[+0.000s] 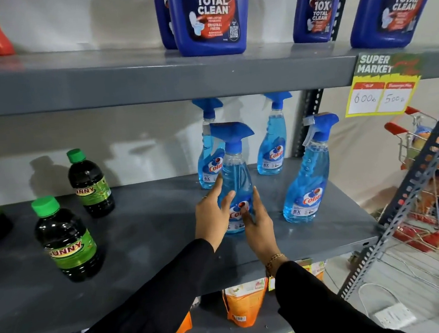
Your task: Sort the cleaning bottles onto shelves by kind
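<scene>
Both hands are at the front spray bottle [234, 175] on the middle shelf [149, 226]. Left hand [210, 215] cups the bottle's left side with the thumb across the label, and right hand [257, 223] presses the right side with fingers pointing up; between them they hold the bottle, each hand about half open around it. The bottle stands upright, its long axis vertical, base seemingly on the shelf, trigger head pointing right. From this bottle, two similar spray bottles stand behind it, one [207, 154] almost directly behind and one [272, 142] behind to the right. A fourth [307, 174] stands to its right, and the green-capped dark bottles [64, 237] are well apart to its left. Both hands are equally near, so I judge the coming move is only a small push or turn to line it up with its kind.
</scene>
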### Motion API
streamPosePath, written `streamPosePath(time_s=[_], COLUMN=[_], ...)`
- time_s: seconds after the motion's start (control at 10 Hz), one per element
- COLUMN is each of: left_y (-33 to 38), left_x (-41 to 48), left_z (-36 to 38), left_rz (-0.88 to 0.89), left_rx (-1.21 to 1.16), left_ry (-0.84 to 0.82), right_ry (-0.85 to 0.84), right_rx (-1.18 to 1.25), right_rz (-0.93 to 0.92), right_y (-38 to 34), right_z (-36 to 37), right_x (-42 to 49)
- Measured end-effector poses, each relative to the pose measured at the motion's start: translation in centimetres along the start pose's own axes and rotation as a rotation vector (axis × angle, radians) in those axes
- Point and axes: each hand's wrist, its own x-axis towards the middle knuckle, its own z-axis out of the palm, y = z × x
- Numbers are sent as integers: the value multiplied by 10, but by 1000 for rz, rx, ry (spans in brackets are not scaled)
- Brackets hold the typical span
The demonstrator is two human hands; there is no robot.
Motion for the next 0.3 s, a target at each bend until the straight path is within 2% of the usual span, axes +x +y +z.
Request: streamPosePath(time_s=[0.2, 0.3], left_y=[4, 15], left_x=[-17, -38], left_z=[-8, -27], left_rz=[-10, 88], left_rx=[14, 106], left_ry=[-102, 50], right_ry=[15, 106], right_rx=[1, -80], right_rz=[44, 48], right_y=[-11, -22], right_z=[0, -1], right_x=[-10, -22])
